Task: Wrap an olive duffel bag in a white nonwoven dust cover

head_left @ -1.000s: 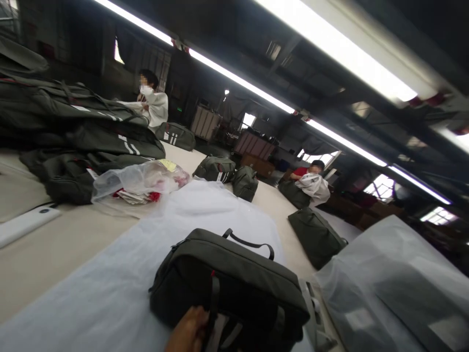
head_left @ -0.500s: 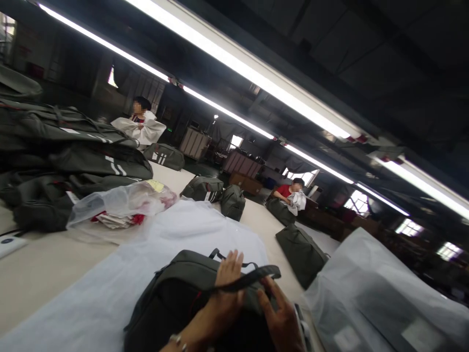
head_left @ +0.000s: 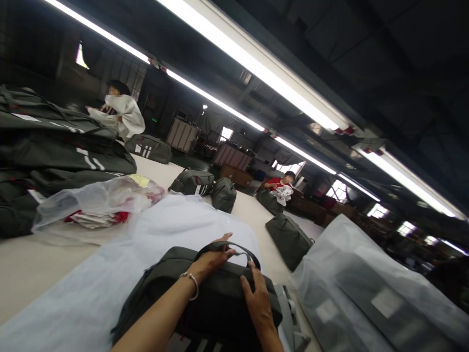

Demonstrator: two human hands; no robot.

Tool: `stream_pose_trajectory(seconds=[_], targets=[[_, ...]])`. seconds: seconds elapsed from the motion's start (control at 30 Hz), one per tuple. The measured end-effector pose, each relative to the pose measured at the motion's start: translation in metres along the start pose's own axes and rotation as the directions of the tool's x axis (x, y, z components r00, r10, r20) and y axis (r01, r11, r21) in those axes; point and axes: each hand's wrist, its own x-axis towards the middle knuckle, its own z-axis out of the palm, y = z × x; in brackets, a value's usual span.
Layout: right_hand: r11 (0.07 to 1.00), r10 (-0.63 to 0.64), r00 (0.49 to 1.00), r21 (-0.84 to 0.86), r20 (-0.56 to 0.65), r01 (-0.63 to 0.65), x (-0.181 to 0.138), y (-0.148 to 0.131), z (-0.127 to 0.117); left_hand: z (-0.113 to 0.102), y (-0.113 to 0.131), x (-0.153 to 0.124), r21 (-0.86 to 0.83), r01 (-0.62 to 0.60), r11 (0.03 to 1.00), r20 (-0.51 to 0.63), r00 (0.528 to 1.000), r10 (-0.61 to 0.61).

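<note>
Left hand (head_left: 212,260) pinches handle (head_left: 244,250) at 12 o'clock of bag (head_left: 161,281); right hand (head_left: 258,298) flat at 3, fingers spread. Looks like handle straightening; next move needs the bag held steady.

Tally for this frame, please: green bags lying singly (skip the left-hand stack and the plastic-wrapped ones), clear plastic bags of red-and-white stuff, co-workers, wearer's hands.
Single green bags: 6
Clear plastic bag: 1
Co-workers: 2
Hands: 2; left hand grips the nearest bag's handle, right hand lies open on that bag
Total: 11
</note>
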Motion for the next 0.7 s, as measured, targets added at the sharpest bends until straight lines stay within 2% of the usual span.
stream_pose_trajectory(seconds=[0.07,0.17,0.23,0.3,0.37,0.4,0.47,0.5,0.6,0.63,0.7], targets=[[0.996,0.081,0.994,0.055,-0.071,-0.077,-0.002,0.0,-0.003,-0.005,0.013,-0.016,0.009,-0.086,0.996,0.075,0.994,0.085],[0.976,0.185,0.978,0.131,-0.095,-0.172,-0.002,0.0,-0.01,-0.008,0.029,-0.049,0.035,-0.203,0.979,0.204,0.96,0.192],[0.952,0.233,0.97,0.221,-0.073,-0.212,0.0,-0.001,-0.017,-0.001,0.033,-0.078,0.123,-0.337,0.933,0.309,0.907,0.287],[0.914,0.27,0.962,0.322,-0.035,-0.245,0.003,-0.003,-0.024,0.012,0.027,-0.11,0.247,-0.51,0.824,0.404,0.827,0.391],[0.893,0.283,0.959,0.364,0.008,-0.266,0.009,-0.012,-0.033,0.027,0.017,-0.139,0.319,-0.627,0.711,0.446,0.761,0.471],[0.902,0.266,0.964,0.346,0.026,-0.258,0.013,-0.019,-0.038,0.033,0.012,-0.151,0.328,-0.65,0.686,0.438,0.748,0.499],[0.949,0.181,0.982,0.252,0.06,-0.191,0.024,-0.042,-0.05,0.04,0.005,-0.168,0.301,-0.639,0.708,0.38,0.761,0.526],[0.972,0.12,0.99,0.195,0.076,-0.133,0.031,-0.056,-0.056,0.042,0.003,-0.173,0.273,-0.606,0.747,0.342,0.787,0.513],[0.998,-0.041,0.98,0.052,0.193,0.031,0.056,-0.096,-0.065,0.054,-0.006,-0.178,0.192,-0.401,0.896,0.194,0.91,0.366],[0.998,-0.064,0.968,0.03,0.244,0.059,0.065,-0.104,-0.064,0.062,-0.011,-0.178,0.189,-0.345,0.92,0.152,0.935,0.319],[0.998,-0.063,0.942,0.003,0.33,0.065,0.08,-0.11,-0.057,0.085,-0.027,-0.18,0.265,-0.34,0.902,0.088,0.94,0.328]])
